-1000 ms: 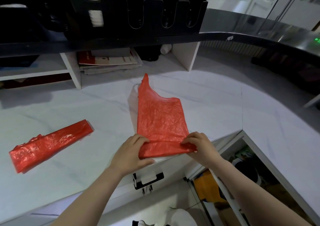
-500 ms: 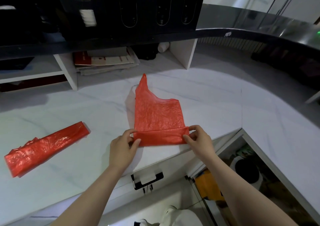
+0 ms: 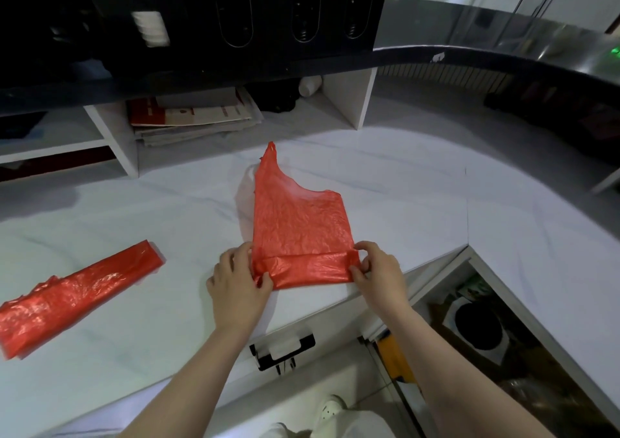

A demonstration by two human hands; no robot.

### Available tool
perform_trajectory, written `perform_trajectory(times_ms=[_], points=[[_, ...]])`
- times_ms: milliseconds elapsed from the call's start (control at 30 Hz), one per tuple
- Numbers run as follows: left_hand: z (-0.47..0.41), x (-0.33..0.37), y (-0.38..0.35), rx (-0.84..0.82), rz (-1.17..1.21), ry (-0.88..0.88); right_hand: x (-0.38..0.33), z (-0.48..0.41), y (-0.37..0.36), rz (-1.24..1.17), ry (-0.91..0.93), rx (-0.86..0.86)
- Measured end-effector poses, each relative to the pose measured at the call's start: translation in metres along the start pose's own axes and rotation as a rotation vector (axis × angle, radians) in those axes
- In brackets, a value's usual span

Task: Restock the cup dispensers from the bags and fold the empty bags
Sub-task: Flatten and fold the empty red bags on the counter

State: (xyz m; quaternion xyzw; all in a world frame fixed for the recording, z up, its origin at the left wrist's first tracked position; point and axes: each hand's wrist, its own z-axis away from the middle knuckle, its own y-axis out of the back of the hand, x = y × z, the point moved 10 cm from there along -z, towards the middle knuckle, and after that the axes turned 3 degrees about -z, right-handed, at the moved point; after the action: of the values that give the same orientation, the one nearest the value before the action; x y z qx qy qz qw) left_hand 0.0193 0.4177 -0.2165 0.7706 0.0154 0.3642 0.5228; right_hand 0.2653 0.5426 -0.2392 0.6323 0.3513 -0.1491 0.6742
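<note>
A red bag [image 3: 298, 226] lies flat on the white worktop [image 3: 419, 202] between the two hands, its near edge turned over into a narrow folded band. The left hand [image 3: 240, 286] pinches the band's left end with curled fingers and thumb, and the right hand [image 3: 377, 275] pinches its right end the same way, both forearms reaching in from below. Well to the left of the left hand lies a second red bag [image 3: 77, 293], folded into a long strip. Beyond the hands stands a black cup dispenser [image 3: 268, 11]. One blurred slot holds something white, perhaps cups. Below the right forearm an open cupboard [image 3: 486, 330] holds a round dark item.
</note>
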Motion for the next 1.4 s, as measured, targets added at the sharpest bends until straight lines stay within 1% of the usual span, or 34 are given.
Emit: perform_trajectory(times_ms=[33,67,100,133,167,233,267,367,433,533,600,667,800,867,933,1000,1067,1133,1200,1267,1367,1400], points=[[0.001,0.008,0.000,0.012,-0.043,-0.076,-0.001,0.000,-0.001,0.055,0.026,-0.005],[0.004,0.020,-0.003,0.002,-0.096,-0.193,-0.002,0.001,-0.001,0.123,0.055,-0.005],[0.007,0.032,-0.009,-0.039,-0.146,-0.322,-0.005,0.002,-0.002,0.193,0.085,-0.005],[0.010,0.039,-0.018,-0.106,-0.173,-0.413,-0.007,0.003,-0.004,0.253,0.108,-0.012],[0.011,0.041,-0.025,-0.186,-0.174,-0.442,-0.008,0.004,-0.005,0.292,0.115,-0.026],[0.010,0.033,-0.035,-0.319,-0.132,-0.402,-0.007,0.003,-0.007,0.351,0.125,-0.087],[0.011,0.029,-0.037,-0.348,-0.127,-0.399,-0.008,0.003,-0.009,0.393,0.159,-0.130],[0.019,0.026,-0.040,-0.430,-0.176,-0.483,-0.006,0.006,-0.010,0.480,0.240,-0.258],[0.024,0.022,-0.039,-0.489,-0.183,-0.526,-0.006,0.010,-0.008,0.451,0.286,-0.290],[0.026,0.017,-0.032,-0.513,-0.114,-0.545,-0.011,0.019,-0.005,0.389,0.372,-0.281],[0.024,0.015,-0.027,-0.493,-0.040,-0.525,-0.016,0.020,-0.001,0.332,0.390,-0.262],[0.020,0.011,-0.023,-0.458,0.033,-0.478,-0.018,0.019,0.001,0.269,0.370,-0.267],[0.015,0.003,-0.014,-0.374,0.123,-0.403,-0.011,0.014,0.008,0.079,0.208,-0.242],[0.009,0.001,-0.009,-0.315,0.155,-0.369,-0.003,0.009,0.010,0.027,0.086,-0.208],[0.003,-0.003,-0.007,-0.272,0.209,-0.277,0.005,0.005,0.010,0.013,-0.018,-0.169],[-0.002,-0.008,-0.005,-0.230,0.285,-0.161,0.007,0.003,0.008,0.013,-0.059,-0.131],[-0.004,-0.013,-0.006,-0.190,0.303,-0.072,0.009,0.002,0.007,0.025,-0.101,-0.081],[-0.007,-0.011,-0.005,-0.155,0.264,-0.071,0.012,0.002,0.008,0.051,-0.151,-0.025],[-0.008,-0.008,-0.005,-0.120,0.213,-0.097,0.014,0.003,0.007,0.014,-0.201,0.015],[-0.009,-0.006,-0.005,-0.092,0.195,-0.065,0.007,0.004,0.005,0.022,-0.158,0.045],[-0.011,-0.009,-0.008,-0.102,0.227,0.040,-0.012,0.004,-0.001,0.263,0.013,0.004],[-0.011,-0.006,-0.010,-0.118,0.230,0.033,-0.015,0.003,-0.003,0.334,0.043,-0.025]])
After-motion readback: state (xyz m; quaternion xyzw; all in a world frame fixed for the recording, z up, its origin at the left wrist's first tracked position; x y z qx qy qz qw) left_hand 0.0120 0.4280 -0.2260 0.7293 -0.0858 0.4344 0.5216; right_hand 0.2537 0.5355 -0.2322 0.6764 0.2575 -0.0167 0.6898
